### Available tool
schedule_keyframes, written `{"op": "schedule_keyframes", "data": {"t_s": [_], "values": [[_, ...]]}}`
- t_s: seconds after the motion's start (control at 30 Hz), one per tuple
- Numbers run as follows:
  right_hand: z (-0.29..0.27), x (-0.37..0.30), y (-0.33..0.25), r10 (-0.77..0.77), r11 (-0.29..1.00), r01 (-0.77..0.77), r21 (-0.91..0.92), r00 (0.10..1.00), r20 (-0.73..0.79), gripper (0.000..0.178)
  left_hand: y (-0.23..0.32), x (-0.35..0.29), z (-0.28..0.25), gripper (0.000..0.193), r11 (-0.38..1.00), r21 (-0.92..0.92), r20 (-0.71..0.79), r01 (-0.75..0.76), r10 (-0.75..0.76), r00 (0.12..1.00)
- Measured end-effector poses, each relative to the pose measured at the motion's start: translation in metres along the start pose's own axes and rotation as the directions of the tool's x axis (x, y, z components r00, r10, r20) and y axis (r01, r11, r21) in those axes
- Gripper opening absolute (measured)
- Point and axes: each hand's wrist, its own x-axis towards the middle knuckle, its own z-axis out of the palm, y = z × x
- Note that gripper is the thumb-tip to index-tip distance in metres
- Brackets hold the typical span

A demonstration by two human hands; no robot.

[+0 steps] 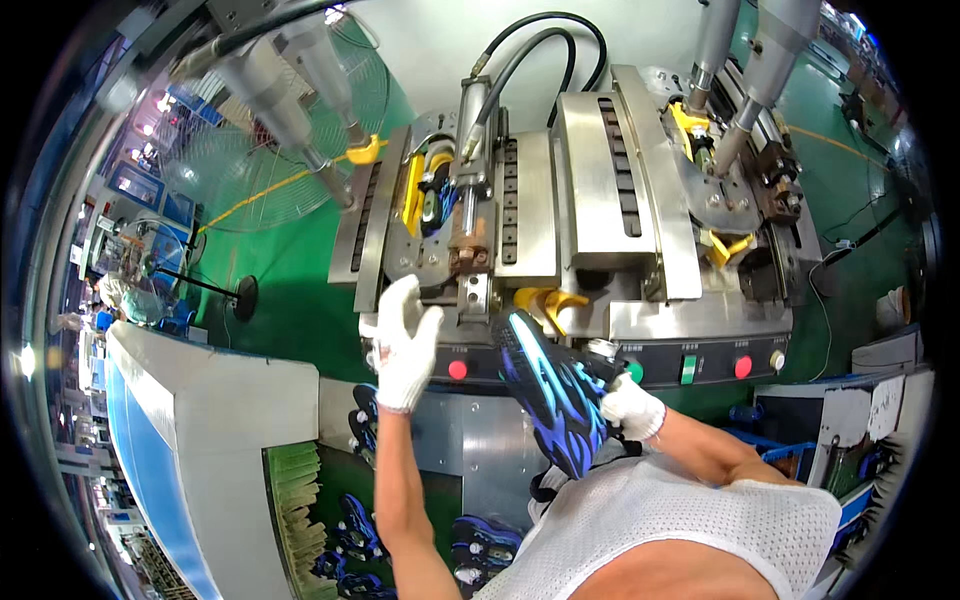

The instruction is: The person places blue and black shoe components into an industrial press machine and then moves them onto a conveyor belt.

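Head view: the gloved left hand is raised, thumb and fingers apart, grasping nothing, before the left side of a metal machine; whether it touches the panel I cannot tell. The gloved right hand is curled at the side of a black-and-blue shoe, holding it tilted in front of the panel. More shoes lie lower left

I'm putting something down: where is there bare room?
Bare: the grey housing between blue panel and yellowish fringe, though it may slope. The gap between the left hand and the shoe in the right hand also looks open. Crowded: lower left, where other shoes cluster.
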Motion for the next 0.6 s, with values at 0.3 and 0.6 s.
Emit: {"op": "schedule_keyframes", "data": {"t_s": [0.3, 0.6], "values": [[-0.005, -0.03, -0.052, -0.28, 0.954, 0.277, 0.113, 0.96, 0.011, 0.098, -0.139, 0.246, 0.087, 0.066, 0.792, 0.609, -0.074, -0.042, 0.109, 0.991], [0.007, -0.029, -0.06, -0.239, 0.971, 0.239, -0.021, 0.962, -0.132, 0.081, -0.142, 0.295, 0.088, 0.055, 0.717, 0.688, -0.074, 0.11, -0.082, 0.994]]}}
